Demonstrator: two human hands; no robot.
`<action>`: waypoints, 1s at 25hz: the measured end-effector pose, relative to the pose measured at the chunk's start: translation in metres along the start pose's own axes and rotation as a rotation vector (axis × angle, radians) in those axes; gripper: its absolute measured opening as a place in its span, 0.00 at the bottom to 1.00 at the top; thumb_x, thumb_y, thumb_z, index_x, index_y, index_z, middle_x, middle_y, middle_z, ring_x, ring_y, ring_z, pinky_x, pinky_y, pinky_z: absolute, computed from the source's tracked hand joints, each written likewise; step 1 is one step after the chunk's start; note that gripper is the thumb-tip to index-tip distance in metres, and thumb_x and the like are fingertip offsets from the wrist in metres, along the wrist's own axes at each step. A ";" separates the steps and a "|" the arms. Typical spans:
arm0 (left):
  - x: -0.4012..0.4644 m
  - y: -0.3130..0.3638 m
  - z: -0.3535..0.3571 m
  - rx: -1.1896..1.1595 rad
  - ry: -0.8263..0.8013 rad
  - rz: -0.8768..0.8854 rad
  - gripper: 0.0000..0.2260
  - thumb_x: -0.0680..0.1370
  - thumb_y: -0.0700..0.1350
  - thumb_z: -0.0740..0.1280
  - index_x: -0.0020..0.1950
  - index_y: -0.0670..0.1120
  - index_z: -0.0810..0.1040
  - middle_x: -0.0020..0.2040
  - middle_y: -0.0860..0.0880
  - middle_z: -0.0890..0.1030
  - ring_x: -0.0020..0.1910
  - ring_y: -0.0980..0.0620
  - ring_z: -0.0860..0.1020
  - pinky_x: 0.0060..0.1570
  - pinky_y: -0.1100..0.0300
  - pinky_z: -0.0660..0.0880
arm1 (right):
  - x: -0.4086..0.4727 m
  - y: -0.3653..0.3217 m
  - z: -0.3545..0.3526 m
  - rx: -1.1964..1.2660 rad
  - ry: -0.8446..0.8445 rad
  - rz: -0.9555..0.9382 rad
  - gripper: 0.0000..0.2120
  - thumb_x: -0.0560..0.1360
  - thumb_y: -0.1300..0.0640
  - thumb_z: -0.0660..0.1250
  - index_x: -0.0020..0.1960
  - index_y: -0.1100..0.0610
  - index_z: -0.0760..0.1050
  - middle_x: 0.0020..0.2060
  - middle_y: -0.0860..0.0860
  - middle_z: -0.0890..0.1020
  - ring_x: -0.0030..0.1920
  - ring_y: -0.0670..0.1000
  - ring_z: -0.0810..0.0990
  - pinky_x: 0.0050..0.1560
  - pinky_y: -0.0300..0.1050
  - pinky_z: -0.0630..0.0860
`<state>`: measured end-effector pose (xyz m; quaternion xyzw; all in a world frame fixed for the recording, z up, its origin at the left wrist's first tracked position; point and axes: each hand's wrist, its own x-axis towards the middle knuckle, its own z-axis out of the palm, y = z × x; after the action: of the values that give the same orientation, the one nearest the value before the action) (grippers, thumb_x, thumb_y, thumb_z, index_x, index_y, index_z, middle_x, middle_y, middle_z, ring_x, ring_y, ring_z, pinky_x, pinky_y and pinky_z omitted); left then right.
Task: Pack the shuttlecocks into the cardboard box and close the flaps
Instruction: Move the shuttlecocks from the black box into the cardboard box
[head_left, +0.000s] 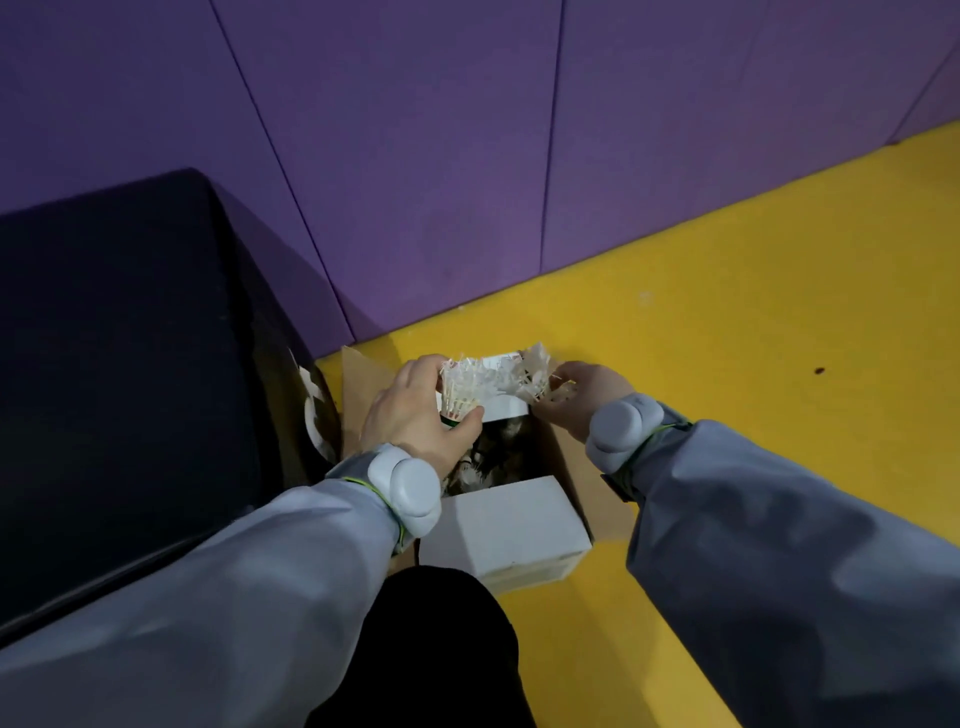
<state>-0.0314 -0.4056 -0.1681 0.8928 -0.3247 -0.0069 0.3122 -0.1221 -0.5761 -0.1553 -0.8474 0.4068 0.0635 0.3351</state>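
A cardboard box (571, 467) stands open on the yellow floor, its white-faced flaps spread out. Inside, in shadow, lie several shuttlecocks (488, 460). My left hand (415, 410) holds a worn white-feathered shuttlecock (462, 389) by its cork end, just above the box's opening. My right hand (576, 395) grips another ragged shuttlecock (535, 374) over the far right side of the box. The two feather skirts nearly touch above the far flap (501, 408). Both wrists carry pale grey devices.
A large black block (130, 364) stands close on the left, touching the box's left flap (363, 395). A purple padded wall (467, 156) rises behind. Yellow floor (753, 312) stretches to the right. My dark trouser leg (441, 649) is just below the near flap (504, 525).
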 end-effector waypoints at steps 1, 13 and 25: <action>0.002 -0.006 0.009 -0.007 -0.025 -0.014 0.23 0.69 0.54 0.69 0.61 0.49 0.68 0.58 0.48 0.74 0.55 0.44 0.73 0.54 0.52 0.71 | 0.007 0.005 0.008 0.016 -0.022 0.020 0.19 0.71 0.48 0.69 0.60 0.50 0.74 0.44 0.52 0.80 0.43 0.55 0.77 0.40 0.43 0.71; 0.031 -0.081 0.090 -0.198 -0.184 -0.221 0.45 0.63 0.60 0.74 0.73 0.53 0.54 0.69 0.50 0.69 0.67 0.48 0.66 0.63 0.52 0.66 | 0.092 0.036 0.106 0.066 -0.189 0.113 0.47 0.65 0.47 0.76 0.76 0.48 0.54 0.75 0.52 0.60 0.73 0.58 0.63 0.68 0.57 0.68; 0.033 -0.065 0.045 -0.168 -0.085 -0.177 0.46 0.64 0.64 0.71 0.74 0.55 0.50 0.72 0.50 0.65 0.71 0.47 0.60 0.66 0.54 0.60 | 0.051 -0.005 0.071 -0.110 -0.052 0.029 0.55 0.63 0.43 0.76 0.77 0.49 0.44 0.78 0.52 0.50 0.76 0.59 0.54 0.73 0.57 0.61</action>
<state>0.0227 -0.4111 -0.2352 0.8876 -0.2557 -0.0992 0.3700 -0.0724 -0.5627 -0.2269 -0.8567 0.4059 0.1125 0.2977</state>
